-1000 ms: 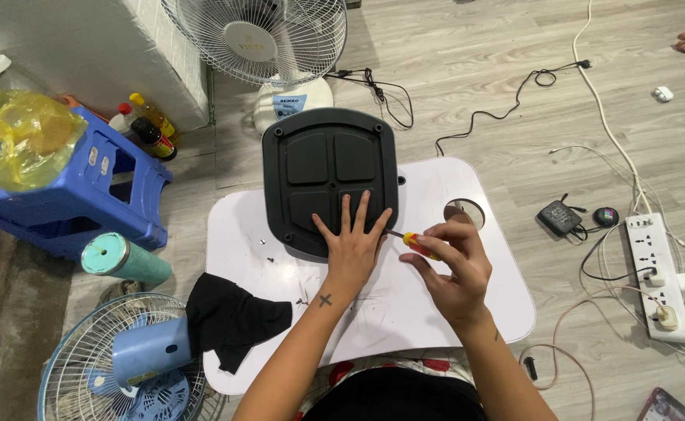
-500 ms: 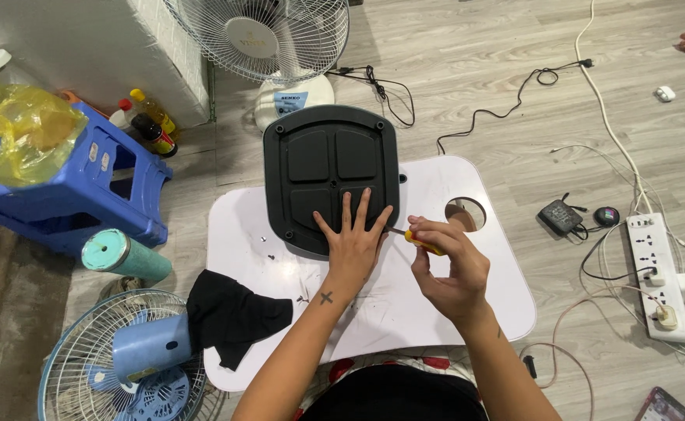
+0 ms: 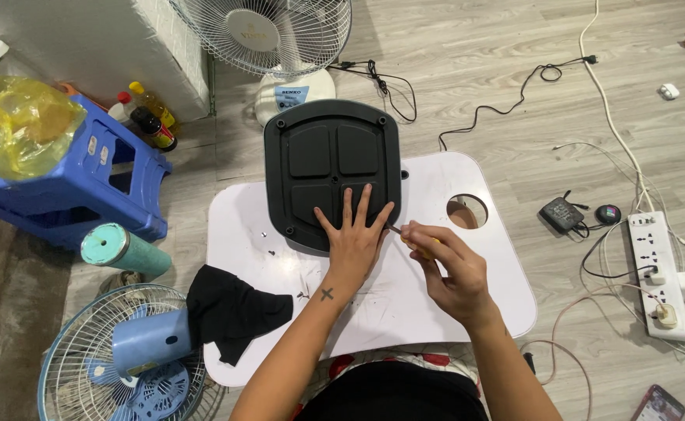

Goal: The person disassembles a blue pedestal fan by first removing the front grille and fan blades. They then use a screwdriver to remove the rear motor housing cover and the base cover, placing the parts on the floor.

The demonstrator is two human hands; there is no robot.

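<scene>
Two hands: both at work over a white table (image 3: 467, 308).
Left hand (image 3: 356, 238): open, fingers spread, pressed flat on the near edge of the black base plate (image 3: 331, 160).
Right hand (image 3: 450, 265): closed around a yellow-handled screwdriver (image 3: 419, 242), its tip at the plate's near right corner, just beside the left hand.
Base plate: lies underside up on the far middle of the table, partly overhanging the far edge.
Table: a black cloth (image 3: 233, 310) drapes over its near left corner; a round hole (image 3: 467, 211) sits at the right.
Floor left: blue fan (image 3: 128, 359), teal tumbler (image 3: 124, 251), blue stool (image 3: 85, 179).
Floor beyond: white fan (image 3: 268, 39).
Floor right: white power strip (image 3: 658, 273).
</scene>
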